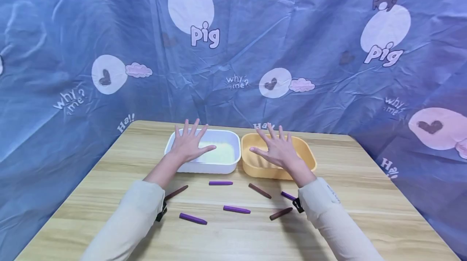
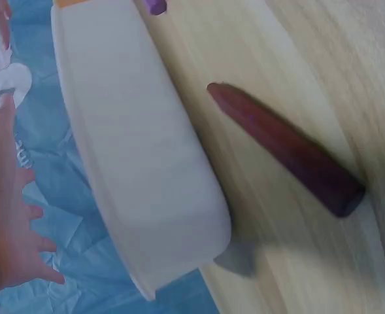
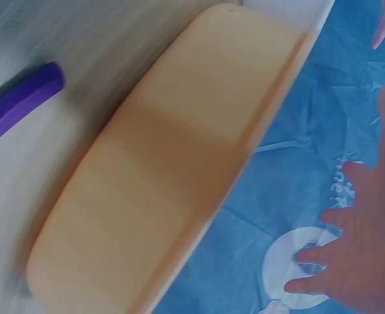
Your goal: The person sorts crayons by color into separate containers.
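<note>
With fingers spread wide, my left hand (image 1: 189, 146) hovers over the white bin (image 1: 208, 167) and holds nothing. My right hand (image 1: 279, 150), its fingers also spread, is over the yellow-orange bin (image 1: 266, 172) beside it, likewise holding nothing. Several purple crayons (image 1: 236, 209) and three brown crayons (image 1: 260, 191) lie scattered in front of the bins. One brown crayon (image 2: 287, 147) shows close up in the left wrist view, near the white bin's side. A purple crayon (image 3: 22, 104) appears beside the yellow-orange bin in the right wrist view.
Both bins stand side by side near the back edge of the wooden table (image 1: 365, 196). A blue printed cloth (image 1: 233, 50) hangs behind the table and along its sides. Dark straps sit at both wrists, by the light sleeves (image 1: 127, 212).
</note>
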A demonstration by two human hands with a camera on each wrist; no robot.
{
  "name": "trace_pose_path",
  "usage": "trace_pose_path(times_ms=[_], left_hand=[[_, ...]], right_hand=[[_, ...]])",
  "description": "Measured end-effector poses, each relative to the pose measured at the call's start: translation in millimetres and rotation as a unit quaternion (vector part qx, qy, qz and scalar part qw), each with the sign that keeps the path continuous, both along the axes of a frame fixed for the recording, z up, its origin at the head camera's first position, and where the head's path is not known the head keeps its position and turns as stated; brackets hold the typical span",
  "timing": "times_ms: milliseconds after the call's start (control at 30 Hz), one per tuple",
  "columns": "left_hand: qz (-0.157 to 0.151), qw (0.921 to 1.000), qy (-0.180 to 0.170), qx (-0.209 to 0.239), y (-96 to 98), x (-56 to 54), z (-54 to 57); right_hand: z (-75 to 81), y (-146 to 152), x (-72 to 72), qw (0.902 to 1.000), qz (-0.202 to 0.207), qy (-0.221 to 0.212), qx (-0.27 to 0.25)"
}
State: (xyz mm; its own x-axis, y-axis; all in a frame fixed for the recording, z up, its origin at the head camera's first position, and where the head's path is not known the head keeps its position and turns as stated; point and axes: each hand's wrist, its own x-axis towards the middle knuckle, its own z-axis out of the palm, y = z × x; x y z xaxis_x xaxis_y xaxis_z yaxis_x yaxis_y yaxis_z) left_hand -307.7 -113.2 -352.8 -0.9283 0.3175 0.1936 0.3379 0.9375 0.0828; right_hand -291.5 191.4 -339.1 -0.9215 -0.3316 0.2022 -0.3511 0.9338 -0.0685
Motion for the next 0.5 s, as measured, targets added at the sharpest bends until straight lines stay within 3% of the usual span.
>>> trace_pose_path(times_ms=[267,500], left_hand=[[0.026,0.9966,-0.008,0.078,-25.3,1.8,13.7],[0.048,0.9862,-0.036,0.154,-56.5,2.1,15.8]], right_hand=[[8.1,-19,15.3,0.9990,0.029,0.028,-0.019],[8.0,-46,37.7,0.9969,0.059,0.043,-0.029]])
